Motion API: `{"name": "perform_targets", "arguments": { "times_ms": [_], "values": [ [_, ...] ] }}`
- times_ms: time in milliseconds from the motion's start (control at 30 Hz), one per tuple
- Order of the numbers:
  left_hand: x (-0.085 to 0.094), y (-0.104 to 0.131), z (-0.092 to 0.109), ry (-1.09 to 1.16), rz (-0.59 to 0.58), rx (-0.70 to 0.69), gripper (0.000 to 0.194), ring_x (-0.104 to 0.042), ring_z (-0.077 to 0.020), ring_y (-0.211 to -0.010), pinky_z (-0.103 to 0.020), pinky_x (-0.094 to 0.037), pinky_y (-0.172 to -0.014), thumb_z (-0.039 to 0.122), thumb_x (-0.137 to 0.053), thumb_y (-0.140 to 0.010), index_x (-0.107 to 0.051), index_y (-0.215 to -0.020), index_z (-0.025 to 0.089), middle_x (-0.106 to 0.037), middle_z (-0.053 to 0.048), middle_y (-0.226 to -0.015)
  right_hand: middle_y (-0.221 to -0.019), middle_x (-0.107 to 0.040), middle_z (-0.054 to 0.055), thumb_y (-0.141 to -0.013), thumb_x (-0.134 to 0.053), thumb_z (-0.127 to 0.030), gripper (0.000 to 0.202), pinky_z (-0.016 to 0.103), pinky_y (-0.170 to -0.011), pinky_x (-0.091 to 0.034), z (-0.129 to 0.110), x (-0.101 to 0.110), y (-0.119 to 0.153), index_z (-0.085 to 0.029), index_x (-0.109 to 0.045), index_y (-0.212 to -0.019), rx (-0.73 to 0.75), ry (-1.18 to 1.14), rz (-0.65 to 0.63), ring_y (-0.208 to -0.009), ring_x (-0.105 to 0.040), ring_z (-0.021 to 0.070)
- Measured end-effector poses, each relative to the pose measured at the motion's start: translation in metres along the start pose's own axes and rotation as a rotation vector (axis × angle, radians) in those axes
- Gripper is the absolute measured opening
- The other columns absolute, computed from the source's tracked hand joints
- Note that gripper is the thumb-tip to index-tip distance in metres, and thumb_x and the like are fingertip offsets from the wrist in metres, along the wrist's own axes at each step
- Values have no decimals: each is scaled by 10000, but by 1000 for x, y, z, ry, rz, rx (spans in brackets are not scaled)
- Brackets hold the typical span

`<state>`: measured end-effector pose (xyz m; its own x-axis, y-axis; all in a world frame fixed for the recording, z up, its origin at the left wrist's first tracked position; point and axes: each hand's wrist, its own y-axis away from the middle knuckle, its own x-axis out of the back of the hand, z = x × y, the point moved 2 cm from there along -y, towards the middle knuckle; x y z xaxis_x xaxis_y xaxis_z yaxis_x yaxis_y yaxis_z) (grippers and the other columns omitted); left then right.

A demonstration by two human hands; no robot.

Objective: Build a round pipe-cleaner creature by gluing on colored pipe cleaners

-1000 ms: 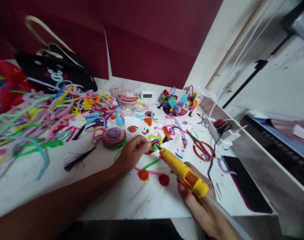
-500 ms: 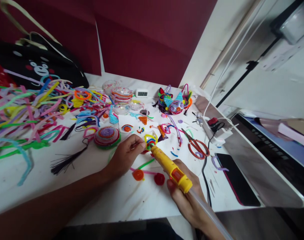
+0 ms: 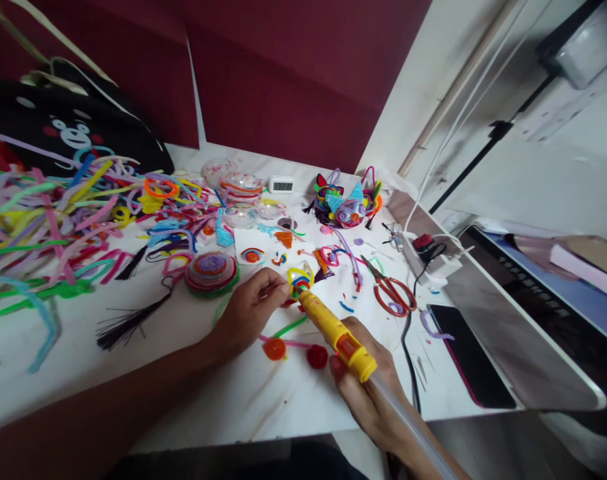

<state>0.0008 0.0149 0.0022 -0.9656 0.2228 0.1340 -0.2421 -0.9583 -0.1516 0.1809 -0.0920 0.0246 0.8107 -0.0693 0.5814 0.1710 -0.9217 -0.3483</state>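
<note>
My right hand (image 3: 370, 383) is closed round a yellow glue gun (image 3: 333, 330), with a clear glue stick (image 3: 413, 427) coming out of its back end. The gun's nozzle meets a small colourful pipe-cleaner piece (image 3: 300, 277), rimmed in yellow with blue, red and green inside. My left hand (image 3: 256, 303) pinches that piece at its left edge. Just below lie an orange coil (image 3: 274, 348) and a red coil (image 3: 317, 357) near green and pink stems. Left of my left hand sits a round striped pipe-cleaner dome (image 3: 212, 272).
Loose pipe cleaners (image 3: 53, 227) heap up at the left by a black bag (image 3: 78, 127). Orange-handled scissors (image 3: 393, 293), a phone (image 3: 470, 357) and a power strip (image 3: 433, 263) with cables lie at the right. Finished colourful pieces (image 3: 346, 203) and a small clock (image 3: 282, 185) stand at the back.
The whole view has shifted very slightly left. Both hands keep their hold, and the glue gun's nozzle stays at the pipe-cleaner piece.
</note>
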Motion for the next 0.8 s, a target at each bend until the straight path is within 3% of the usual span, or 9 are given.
{"name": "perform_targets", "arguments": {
  "times_ms": [367, 600, 800],
  "values": [
    [0, -1, -1, -13, -4, -7, 159, -523, -136, -700, -268, -414, -657, 325, -581, -847, -547, -762, 195, -547, 33, -711, -844, -516, 2, -851, -455, -147, 118, 273, -578, -409, 3, -5, 0, -235, -454, -929, 9, 51, 49, -646, -547, 136],
    [1, 0, -3, -13, -10, 1, 181, -524, -135, -690, -269, -410, -648, 348, -578, -853, -539, -759, 198, -543, 35, -699, -857, -524, 8, -828, -464, -99, 174, 282, -617, -431, 1, 0, 2, -224, -461, -949, -28, 87, -11, -685, -565, 149],
    [2, -1, -2, -25, 1, 1, 172, -515, -138, -665, -275, -410, -631, 338, -581, -835, -533, -739, 204, -543, 35, -679, -879, -532, 14, -850, -459, -112, 151, 281, -619, -437, 0, 2, 0, -222, -469, -953, -55, 76, 20, -689, -569, 149]
  ]
}}
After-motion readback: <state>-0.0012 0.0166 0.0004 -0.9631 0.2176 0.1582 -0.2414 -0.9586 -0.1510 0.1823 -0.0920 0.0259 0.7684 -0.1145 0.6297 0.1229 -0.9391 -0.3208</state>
